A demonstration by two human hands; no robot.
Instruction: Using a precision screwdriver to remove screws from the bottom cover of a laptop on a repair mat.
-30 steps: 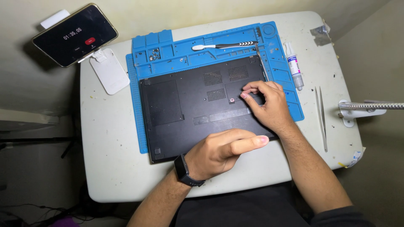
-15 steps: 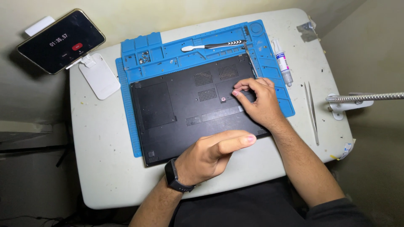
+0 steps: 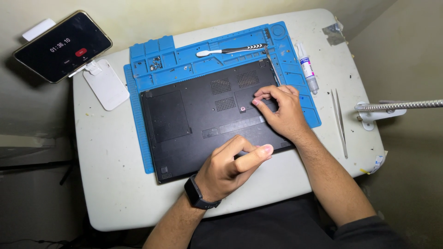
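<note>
Two hands rest on an upturned black laptop (image 3: 203, 120). My right hand (image 3: 281, 113) pinches its fingertips together over the bottom panel; whether it grips anything I cannot tell. My left hand (image 3: 230, 168) curls loosely on the front edge, empty. The laptop lies on a blue repair mat (image 3: 138, 138), tweezers (image 3: 339, 122) to its right.

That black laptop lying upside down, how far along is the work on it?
Early, it seems. Small screws already sit in a compartment of the blue mat. The right hand pinches at the laptop bottom cover while the left hand braces its front edge. The cover is still on, and the tweezers lie untouched.
</note>
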